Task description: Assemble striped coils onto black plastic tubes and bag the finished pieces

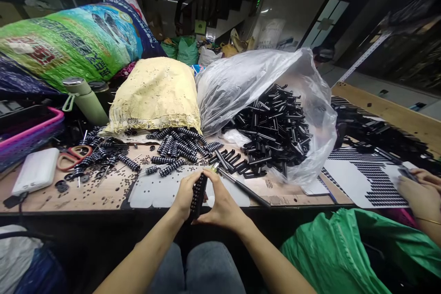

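Note:
Both my hands are at the table's front edge, around one black part with small pale markings. My left hand grips it from the left side, fingers wrapped round it. From the right, my right hand holds the same part, with its fingers at the top and its thumb near the bottom end. Just behind lies a long black rod-like tool, its tip near my right fingertips. A white sheet lies under and beside my hands. Black ridged rollers are piled behind it, and black channel-shaped pieces fill a clear plastic bag.
Red-handled scissors, a white power bank, a green bottle and a pink-rimmed basket stand left. A yellow sack is behind. At right, another person's hands work over lined-up parts. A green bag hangs below.

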Demonstrator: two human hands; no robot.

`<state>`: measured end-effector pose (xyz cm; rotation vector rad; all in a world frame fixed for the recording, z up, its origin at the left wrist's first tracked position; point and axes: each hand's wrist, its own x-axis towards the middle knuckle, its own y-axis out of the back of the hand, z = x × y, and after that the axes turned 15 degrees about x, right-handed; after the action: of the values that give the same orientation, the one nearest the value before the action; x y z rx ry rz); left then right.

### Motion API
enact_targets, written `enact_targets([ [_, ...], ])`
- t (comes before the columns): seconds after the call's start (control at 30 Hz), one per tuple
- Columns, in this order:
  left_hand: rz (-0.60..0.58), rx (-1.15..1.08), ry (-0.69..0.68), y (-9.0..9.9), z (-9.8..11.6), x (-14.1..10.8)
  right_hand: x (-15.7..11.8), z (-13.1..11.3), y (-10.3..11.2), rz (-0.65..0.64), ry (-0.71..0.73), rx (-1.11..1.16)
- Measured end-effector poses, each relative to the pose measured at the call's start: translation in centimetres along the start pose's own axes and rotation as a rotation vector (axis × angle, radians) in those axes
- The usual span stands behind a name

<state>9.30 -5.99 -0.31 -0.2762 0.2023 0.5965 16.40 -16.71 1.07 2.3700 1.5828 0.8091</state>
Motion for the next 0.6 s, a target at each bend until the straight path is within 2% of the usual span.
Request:
enact_targets([
  [0.1,-0.023,-0.04,0.096,-0.3,0.3,-0.1,0.0,0.4,-0.1,-0.016,-0.043,0.03],
  [0.2,-0.033,-0.03,0.163,-0.3,0.3,0.2,-0.2,1.1,-0.5,0.02,-0.085,0.044],
  [0.3,-0.046,0.096,0.141,0.1,-0.6,0.6,-0.4,2.3,-1.4,0.079,-0.134,0.023],
  [0.37,0.017,0.348,-0.023,0.3,-1.9,0.8,-0.5,3.4,-2.5,0.121,-0.152,-0.012],
  [0.47,0.17,0.884,-0.397,0.7,-4.4,0.9,-0.9,5.2,-3.8,0.181,-0.14,-0.105],
  [0.53,0.197,1.195,-0.577,1.1,-5.8,1.0,-1.5,6.2,-3.6,0.178,-0.141,-0.195],
  [0.6,0.176,1.434,-0.686,1.7,-6.7,1.2,-2.5,7.1,-2.0,0.212,-0.185,-0.348],
])
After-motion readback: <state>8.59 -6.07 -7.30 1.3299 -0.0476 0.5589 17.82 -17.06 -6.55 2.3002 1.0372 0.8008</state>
